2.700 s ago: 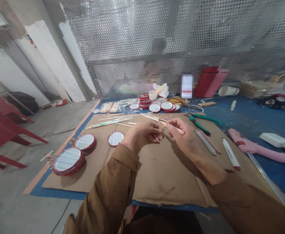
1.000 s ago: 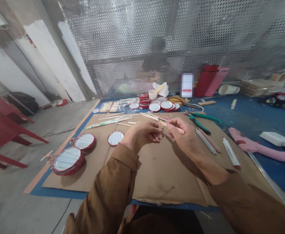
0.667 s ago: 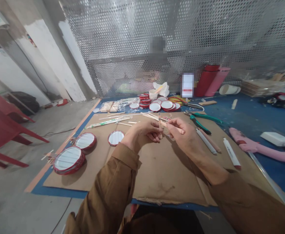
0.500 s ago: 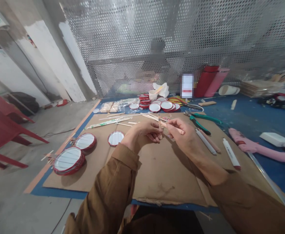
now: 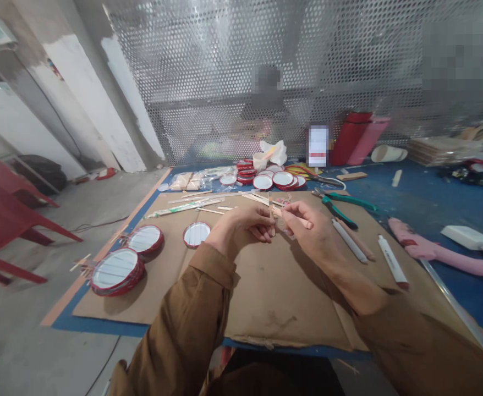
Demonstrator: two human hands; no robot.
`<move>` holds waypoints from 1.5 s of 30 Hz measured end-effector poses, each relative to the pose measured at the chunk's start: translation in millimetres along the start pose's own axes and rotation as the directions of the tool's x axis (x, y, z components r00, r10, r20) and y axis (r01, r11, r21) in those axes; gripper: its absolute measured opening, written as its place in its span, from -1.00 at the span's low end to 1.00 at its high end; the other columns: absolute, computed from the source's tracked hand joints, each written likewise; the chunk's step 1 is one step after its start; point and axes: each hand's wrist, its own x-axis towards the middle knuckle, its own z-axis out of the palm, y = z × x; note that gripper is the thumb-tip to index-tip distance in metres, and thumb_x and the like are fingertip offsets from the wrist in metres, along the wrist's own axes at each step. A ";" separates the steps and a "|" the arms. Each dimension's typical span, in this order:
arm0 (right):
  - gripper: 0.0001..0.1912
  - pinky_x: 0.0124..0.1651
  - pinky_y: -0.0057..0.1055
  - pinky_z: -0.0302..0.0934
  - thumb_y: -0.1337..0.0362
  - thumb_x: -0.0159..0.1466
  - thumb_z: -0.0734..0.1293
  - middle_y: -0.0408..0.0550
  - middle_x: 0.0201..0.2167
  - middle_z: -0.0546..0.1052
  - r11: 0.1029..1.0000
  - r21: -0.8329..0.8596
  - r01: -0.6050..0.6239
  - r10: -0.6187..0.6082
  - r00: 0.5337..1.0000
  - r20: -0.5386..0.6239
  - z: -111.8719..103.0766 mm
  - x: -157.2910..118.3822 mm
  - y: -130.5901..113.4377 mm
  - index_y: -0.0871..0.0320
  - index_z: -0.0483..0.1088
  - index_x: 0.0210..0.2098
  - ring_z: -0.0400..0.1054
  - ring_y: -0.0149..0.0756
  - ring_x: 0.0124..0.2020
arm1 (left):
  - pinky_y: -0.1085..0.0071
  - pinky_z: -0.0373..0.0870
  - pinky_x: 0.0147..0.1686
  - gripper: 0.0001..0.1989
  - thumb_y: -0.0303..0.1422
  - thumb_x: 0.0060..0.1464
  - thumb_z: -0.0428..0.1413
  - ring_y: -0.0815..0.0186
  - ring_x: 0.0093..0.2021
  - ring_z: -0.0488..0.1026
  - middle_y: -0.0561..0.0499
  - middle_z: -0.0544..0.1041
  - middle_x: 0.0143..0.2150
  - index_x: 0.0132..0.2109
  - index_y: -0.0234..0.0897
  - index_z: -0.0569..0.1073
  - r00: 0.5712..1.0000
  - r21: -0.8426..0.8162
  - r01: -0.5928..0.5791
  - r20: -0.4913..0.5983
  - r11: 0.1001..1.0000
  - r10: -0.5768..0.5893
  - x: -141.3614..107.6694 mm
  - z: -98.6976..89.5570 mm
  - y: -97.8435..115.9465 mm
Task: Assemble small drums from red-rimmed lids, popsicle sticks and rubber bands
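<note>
Left hand (image 5: pixel 247 220), fingertips closed, pinches an upright stick (image 5: pixel 270 205). Right hand (image 5: pixel 312 234), likewise, grips a pinkish rod (image 5: pixel 307 223). Pliers (image 5: pixel 339 213) lie at its two o'clock.

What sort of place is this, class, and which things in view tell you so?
Probably a small craft workshop: green-handled pliers, loose wooden sticks and piled red-rimmed discs share one blue worktable.

Workshop, concrete floor (image 5: pixel 22 341), perforated metal screen (image 5: pixel 208 71), pliers (image 5: pixel 326 197)

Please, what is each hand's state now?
Left hand: closed, holding a thin, tan, apparently wooden strip.
Right hand: closed, holding a slim peach-coloured stick, material unclear.
</note>
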 end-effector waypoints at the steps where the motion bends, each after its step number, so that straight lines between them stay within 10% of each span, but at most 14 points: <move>1: -0.73 -0.45 -0.43 0.14 0.02 0.24 0.20 -0.14 -0.52 0.51 1.000 -0.010 -0.003 0.003 1.000 0.000 0.3 0.0 0.1 0.06 0.36 -0.37 0.35 -0.31 -0.49 | 0.44 0.47 -0.42 -0.86 -0.39 0.11 0.13 0.38 -0.52 0.52 0.01 0.53 -0.50 -0.35 -0.41 0.40 1.000 -0.002 -0.004 0.002 1.000 0.004 -0.2 0.1 -0.1; 18: -0.80 -0.48 -0.42 0.16 0.09 0.19 0.23 -0.18 -0.63 0.40 0.997 0.069 -0.036 0.047 0.986 -0.161 2.9 4.3 9.7 0.08 0.36 -0.39 0.30 -0.32 -0.58 | 0.49 0.47 -0.44 -0.79 -0.32 0.06 0.20 0.39 -0.49 0.53 0.01 0.54 -0.49 -0.36 -0.41 0.40 0.999 -0.017 -0.028 0.030 0.999 0.029 0.3 -2.5 -2.0; 45: -0.72 -0.46 -0.45 0.13 0.03 0.24 0.22 -0.13 -0.52 0.47 1.000 0.029 0.012 -0.011 0.999 -0.043 1.3 0.3 -2.0 0.10 0.39 -0.34 0.31 -0.35 -0.52 | 0.43 0.47 -0.40 -0.87 -0.40 0.14 0.09 0.38 -0.51 0.52 -0.01 0.53 -0.50 -0.34 -0.41 0.40 1.000 0.011 -0.004 -0.009 1.000 0.004 -0.9 0.4 -0.1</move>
